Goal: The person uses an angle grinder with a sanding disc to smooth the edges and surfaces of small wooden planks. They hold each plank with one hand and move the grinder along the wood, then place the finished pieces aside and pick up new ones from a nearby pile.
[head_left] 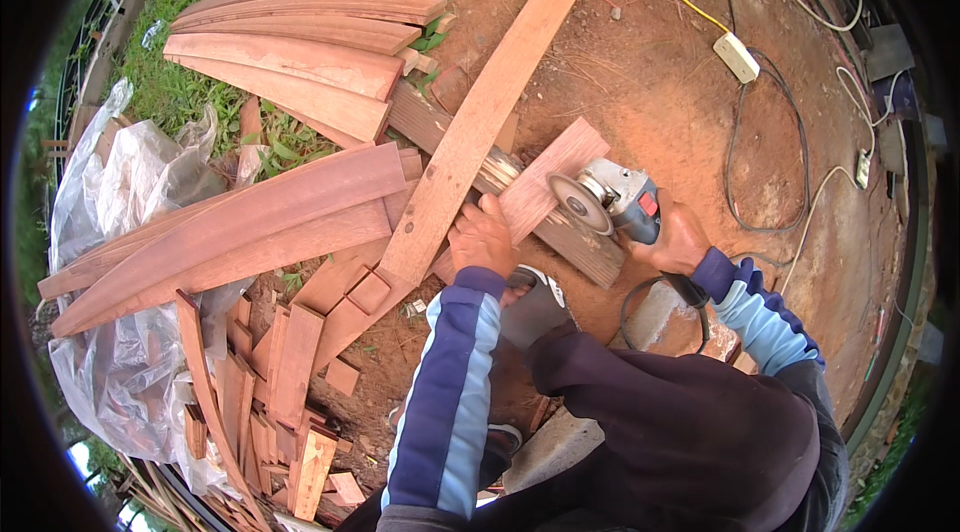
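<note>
My right hand is closed round the body of an angle grinder, which has a grey metal head and a red switch. Its round disc is against or just over the edge of a short reddish board; contact is hard to make out. My left hand grips the lower part of that board, its fingers partly hidden from view. Beneath the board lies a rough, weathered beam. A long, pale brown plank slants past just left of my left hand.
Curved boards are stacked at upper left, with more curved boards below. Offcuts pile up at lower left by a plastic sheet. A white power socket box and a looping black cable lie right. Concrete blocks sit near my knee.
</note>
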Demonstrator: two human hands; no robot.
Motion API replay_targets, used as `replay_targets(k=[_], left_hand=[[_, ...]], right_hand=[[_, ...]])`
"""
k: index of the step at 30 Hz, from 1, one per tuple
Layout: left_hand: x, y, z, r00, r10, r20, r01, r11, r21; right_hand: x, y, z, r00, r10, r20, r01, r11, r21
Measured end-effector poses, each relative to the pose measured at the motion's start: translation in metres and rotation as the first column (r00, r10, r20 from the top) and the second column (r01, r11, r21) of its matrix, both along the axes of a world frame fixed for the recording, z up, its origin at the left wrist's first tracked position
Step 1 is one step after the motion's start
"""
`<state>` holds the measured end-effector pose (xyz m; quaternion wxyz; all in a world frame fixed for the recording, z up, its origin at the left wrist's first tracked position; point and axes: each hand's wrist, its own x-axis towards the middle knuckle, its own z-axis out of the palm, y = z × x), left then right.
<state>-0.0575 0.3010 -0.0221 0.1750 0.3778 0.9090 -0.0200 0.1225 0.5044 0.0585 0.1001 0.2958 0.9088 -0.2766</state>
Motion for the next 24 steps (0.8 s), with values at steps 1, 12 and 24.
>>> replay_targets(k=[1,12,24], left_hand=[[0.000,0.000,0.000,1.000,0.007,0.020,-0.008,1.000,0.018],[0.002,0.001,0.004,0.998,-0.032,-0.057,0.030,0.998,-0.047],[0.001,0.000,0.010,1.000,-0.021,-0.015,0.021,1.000,-0.019]], right_hand=[[0.000,0.000,-0.001,1.000,0.000,-0.003,0.000,1.000,-0.001],[-0.004,-0.002,0.002,1.000,-0.013,-0.022,0.013,1.000,-0.001],[-0.005,-0.002,0.002,1.000,-0.020,0.003,0.020,1.000,0.016]])
